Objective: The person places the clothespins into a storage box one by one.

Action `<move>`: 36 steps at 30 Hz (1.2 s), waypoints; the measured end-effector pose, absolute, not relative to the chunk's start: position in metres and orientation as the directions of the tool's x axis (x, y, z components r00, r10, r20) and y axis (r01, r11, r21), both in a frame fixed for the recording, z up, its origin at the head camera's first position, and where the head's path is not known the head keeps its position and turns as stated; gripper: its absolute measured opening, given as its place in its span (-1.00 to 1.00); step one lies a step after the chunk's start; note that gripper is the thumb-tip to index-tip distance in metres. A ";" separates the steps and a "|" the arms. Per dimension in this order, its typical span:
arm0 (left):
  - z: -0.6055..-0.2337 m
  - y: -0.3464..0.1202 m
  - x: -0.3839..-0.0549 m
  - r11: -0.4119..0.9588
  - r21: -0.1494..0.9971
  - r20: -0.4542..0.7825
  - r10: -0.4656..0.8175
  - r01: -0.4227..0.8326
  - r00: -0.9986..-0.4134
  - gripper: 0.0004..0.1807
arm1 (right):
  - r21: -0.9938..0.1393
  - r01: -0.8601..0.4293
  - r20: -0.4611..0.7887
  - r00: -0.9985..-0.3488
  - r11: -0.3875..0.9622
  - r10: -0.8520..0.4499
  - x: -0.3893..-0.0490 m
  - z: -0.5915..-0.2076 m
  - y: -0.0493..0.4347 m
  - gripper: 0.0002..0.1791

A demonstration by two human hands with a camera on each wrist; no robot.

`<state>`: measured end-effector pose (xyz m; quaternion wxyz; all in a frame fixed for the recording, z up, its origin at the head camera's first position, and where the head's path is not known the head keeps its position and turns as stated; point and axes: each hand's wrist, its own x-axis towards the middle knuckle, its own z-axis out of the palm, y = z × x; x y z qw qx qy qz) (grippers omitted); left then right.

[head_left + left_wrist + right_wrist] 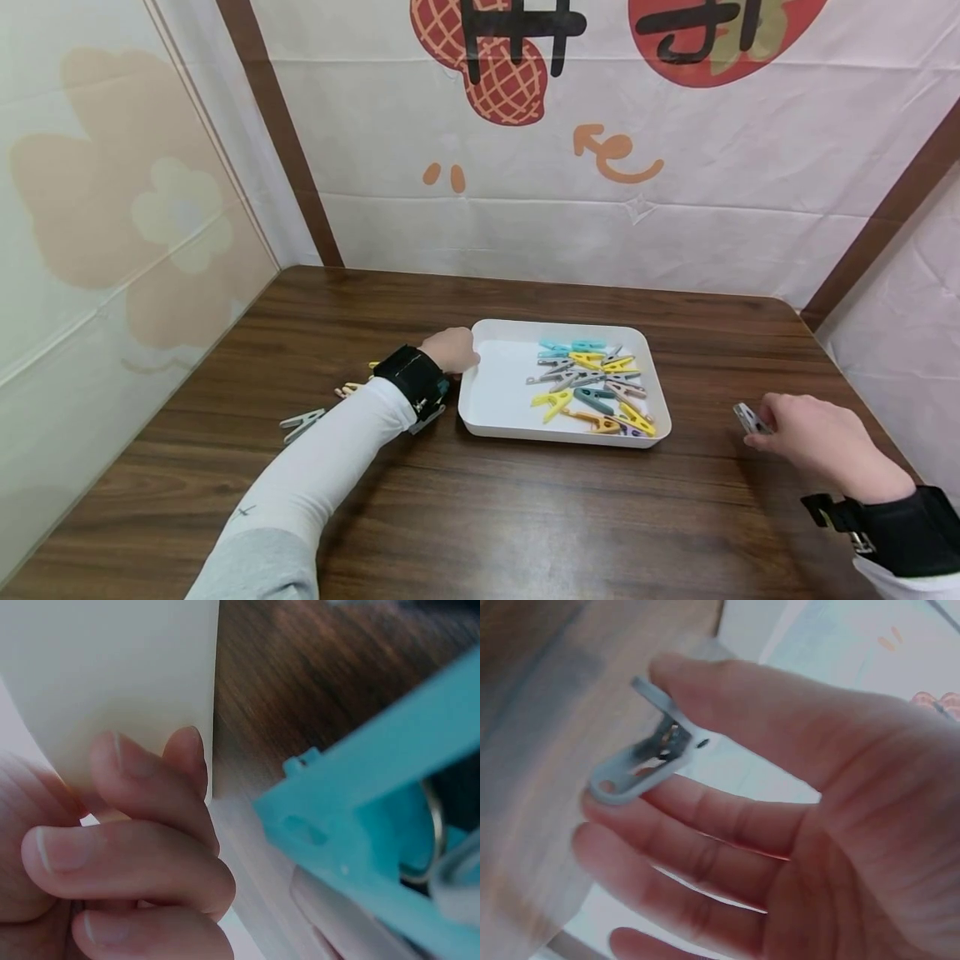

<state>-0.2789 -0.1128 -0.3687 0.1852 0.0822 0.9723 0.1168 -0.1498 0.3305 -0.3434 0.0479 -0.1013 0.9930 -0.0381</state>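
A white tray [495, 421] stands on the table, holding several clothespins [588, 379] in blue, yellow, grey, teal and orange, mostly toward its right side. My left hand [452, 350] grips the tray's left rim, with curled fingers [135, 862] against the white wall [150, 660]. Close to the left wrist camera is a light blue clothespin [352, 787]; whether it hangs on the wristband I cannot tell. Off to the right of the tray, my right hand [821, 437] pinches a grey clothespin [641, 761] between thumb and fingertip, its other fingers loosely bent.
Left of the left forearm lie grey clothespins [302, 423] and a pinkish one [347, 389], partly hidden by the arm. The brown wooden table [525, 517] meets a white printed cloth [525, 233] at the back, with more cloth on both sides.
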 end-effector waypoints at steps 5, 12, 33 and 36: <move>-0.368 -0.112 -0.278 0.959 0.258 -0.340 0.207 0.121 -0.918 -0.76 | -0.068 -0.261 0.032 -0.965 0.963 -0.259 -0.156 -0.332 0.310 -0.64; -0.369 -0.112 -0.280 0.956 0.267 -0.346 0.212 0.121 -0.914 -0.75 | -0.021 -0.361 0.146 -0.924 0.932 -0.354 -0.171 -0.316 0.274 -0.70; -0.372 -0.115 -0.282 0.954 0.278 -0.349 0.206 0.109 -0.914 -0.74 | -0.115 -0.784 0.014 -0.616 0.610 -0.788 -0.195 -0.331 0.155 -0.78; -0.373 -0.115 -0.282 0.952 0.285 -0.342 0.209 0.111 -0.916 -0.75 | -0.123 -0.814 0.016 -0.574 0.568 -0.819 -0.197 -0.335 0.149 -0.80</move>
